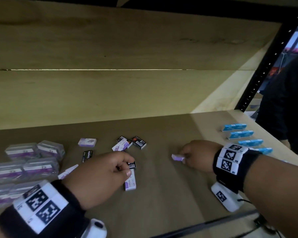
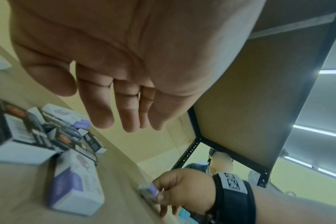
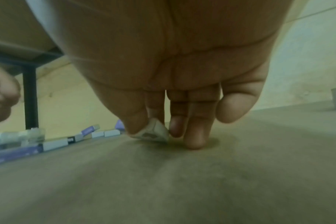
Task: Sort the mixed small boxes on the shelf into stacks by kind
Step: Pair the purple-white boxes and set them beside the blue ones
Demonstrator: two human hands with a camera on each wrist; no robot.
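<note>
Small boxes lie mixed on the brown shelf point(image 1: 162, 194): black ones point(image 1: 139, 142), a black Staples box point(image 1: 87, 156), and white-and-purple ones point(image 1: 87, 142) point(image 1: 130, 182). My left hand point(image 1: 126, 169) hovers over a black box point(image 1: 132, 164) and the white-and-purple box beside it. In the left wrist view its fingers point(image 2: 125, 113) hang relaxed and hold nothing. My right hand point(image 1: 184, 157) pinches a small white-and-purple box point(image 1: 177, 158) between thumb and fingers, low on the shelf surface. That box point(image 3: 153, 134) touches the board in the right wrist view.
Several clear plastic cases with purple labels point(image 1: 33, 152) fill the left side. Blue boxes point(image 1: 241, 134) stand in a row along the right edge. A black upright point(image 1: 265, 66) frames the shelf, and a person in dark clothing point(image 1: 286, 100) stands beyond it.
</note>
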